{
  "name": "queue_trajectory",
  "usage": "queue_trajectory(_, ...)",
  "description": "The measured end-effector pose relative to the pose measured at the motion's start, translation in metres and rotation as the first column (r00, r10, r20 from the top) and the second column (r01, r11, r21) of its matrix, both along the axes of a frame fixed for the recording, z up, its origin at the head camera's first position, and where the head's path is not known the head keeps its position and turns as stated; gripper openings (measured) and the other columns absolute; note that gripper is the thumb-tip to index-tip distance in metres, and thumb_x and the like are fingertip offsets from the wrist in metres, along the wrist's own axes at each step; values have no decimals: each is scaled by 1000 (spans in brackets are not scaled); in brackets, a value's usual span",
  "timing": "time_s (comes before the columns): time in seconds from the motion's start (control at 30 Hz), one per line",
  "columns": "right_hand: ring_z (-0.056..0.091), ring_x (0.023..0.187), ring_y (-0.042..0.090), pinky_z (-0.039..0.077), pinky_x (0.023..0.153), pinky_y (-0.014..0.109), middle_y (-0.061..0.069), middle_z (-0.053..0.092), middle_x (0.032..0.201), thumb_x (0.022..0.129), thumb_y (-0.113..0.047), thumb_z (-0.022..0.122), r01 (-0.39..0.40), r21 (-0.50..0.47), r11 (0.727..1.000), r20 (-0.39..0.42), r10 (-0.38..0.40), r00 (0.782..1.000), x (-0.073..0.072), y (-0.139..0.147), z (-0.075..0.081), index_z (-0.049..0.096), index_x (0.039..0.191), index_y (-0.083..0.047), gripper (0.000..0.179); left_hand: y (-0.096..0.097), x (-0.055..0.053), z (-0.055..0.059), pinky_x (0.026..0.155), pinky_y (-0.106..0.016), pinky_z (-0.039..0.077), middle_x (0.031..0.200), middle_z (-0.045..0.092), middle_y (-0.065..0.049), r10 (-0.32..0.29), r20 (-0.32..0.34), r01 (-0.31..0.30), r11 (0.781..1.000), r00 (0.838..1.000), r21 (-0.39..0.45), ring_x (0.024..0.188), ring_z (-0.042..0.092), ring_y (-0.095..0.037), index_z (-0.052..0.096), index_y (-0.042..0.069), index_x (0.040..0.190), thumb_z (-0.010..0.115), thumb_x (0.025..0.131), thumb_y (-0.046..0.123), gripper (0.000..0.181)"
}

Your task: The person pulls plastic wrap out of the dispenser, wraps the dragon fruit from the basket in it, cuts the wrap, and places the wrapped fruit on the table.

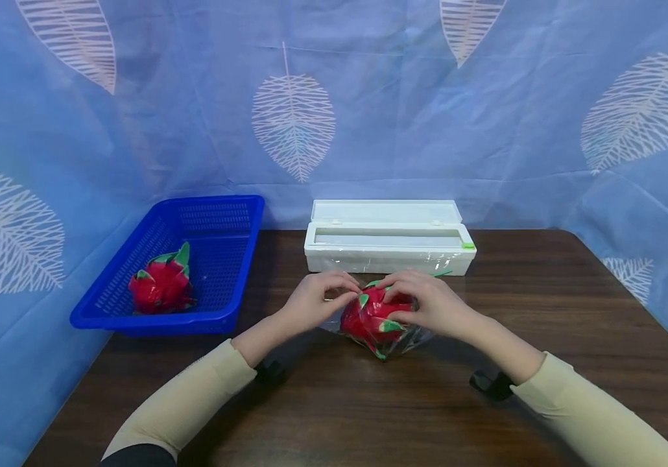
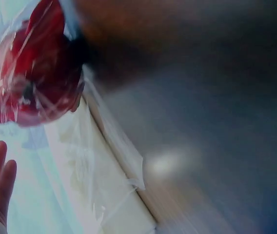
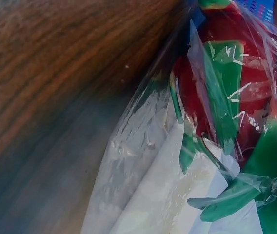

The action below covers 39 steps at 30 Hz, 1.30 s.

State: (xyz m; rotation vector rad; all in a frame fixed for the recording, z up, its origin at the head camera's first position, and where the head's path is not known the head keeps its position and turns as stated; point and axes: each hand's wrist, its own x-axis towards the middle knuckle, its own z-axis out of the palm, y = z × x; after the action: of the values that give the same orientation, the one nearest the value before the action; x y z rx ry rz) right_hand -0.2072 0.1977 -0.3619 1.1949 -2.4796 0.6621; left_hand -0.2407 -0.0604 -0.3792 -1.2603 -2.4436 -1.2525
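On the table [image 1: 579, 298], between its middle and the far edge, both hands work at a dragon fruit [image 1: 372, 314] covered in clear plastic film [image 3: 128, 146]. The left hand [image 1: 315, 299] is at the fruit's left side, thumb and forefinger tips brought together, pinching the film there. The right hand [image 1: 427, 299] arches over the fruit's right side with bent fingers and the thumb lower down; whether it grips or only rests there, I cannot tell.

The film wrinkles tightly over the red skin and green leaves and spreads loose below. In the left wrist view it also stretches in front of a white box [image 1: 390, 259]. This box stands along the far edge, just beyond the fruit, its lid [image 1: 385, 211] raised at the back and a green tab [image 1: 468, 246] at its front right corner.

At the far left corner sits a blue basket [image 1: 240, 272], its rim reaching past the left edge in the head view. A second dragon fruit [image 1: 161, 285] lies inside, toward the basket's left side. Behind the table hangs a blue cloth [image 1: 381, 136] with white leaf prints.
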Motion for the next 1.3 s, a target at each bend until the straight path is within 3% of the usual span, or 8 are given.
queue_trajectory(0.13,61,107,23,55,81,41,5,65,118,70,-14,89,12,-13,1000,52,-12,999,-1,2,1,70,99,-14,34,-5,10,-1,85,-28,53,121,65,-3,-57,-86,48,994,995,-97,108,62,-13,70,9,117,67,93,20,27)
queue_trajectory(0.3,62,108,23,54,84,42,6,65,121,72,-11,87,15,-71,997,145,-4,989,-7,9,1,68,100,-14,34,-4,9,-4,90,-28,50,139,54,-3,-85,-127,51,968,988,-245,113,60,-14,48,15,144,71,90,31,61)
queue_trajectory(0.43,62,109,25,54,84,45,8,64,123,76,-9,84,35,-112,993,240,-7,971,-12,14,-2,66,100,-15,30,3,4,-7,77,-21,53,143,50,-5,-91,-131,50,957,987,-286,91,64,-12,38,17,150,75,86,35,75)
queue_trajectory(0.63,60,112,25,52,88,43,8,64,124,79,-11,82,57,-132,990,331,-10,943,-18,17,-3,66,100,-16,27,11,-3,-6,60,-18,49,132,60,-4,-39,-138,1,964,990,-266,65,55,-8,45,16,146,76,85,36,71)
queue_trajectory(0.73,59,114,27,51,90,46,9,64,125,79,-13,81,56,-132,990,382,-1,924,-22,18,-1,66,99,-17,25,13,-6,-5,61,-23,49,126,64,-2,0,-111,-30,963,994,-268,66,55,-10,49,19,145,73,87,38,65)
queue_trajectory(0.97,56,116,29,50,92,47,10,63,123,84,-13,78,34,-147,989,475,40,879,-31,21,4,65,101,-13,21,21,-16,1,78,-28,53,118,68,-2,58,20,-50,957,998,-287,99,65,-13,54,23,141,62,94,41,51)
queue_trajectory(1.2,56,114,30,51,90,46,11,63,121,86,-12,76,64,-166,984,532,35,846,-45,25,0,65,103,-10,20,27,-24,2,89,-33,51,123,65,-4,113,168,-66,963,979,-261,112,61,-18,54,19,141,63,95,38,50)
queue_trajectory(1.3,55,117,33,50,91,48,15,63,123,86,-9,75,52,-190,980,529,58,847,-51,25,0,69,106,-8,21,27,-27,0,91,-33,50,125,64,-4,120,218,-68,970,968,-234,114,60,-18,54,20,141,62,95,38,49)
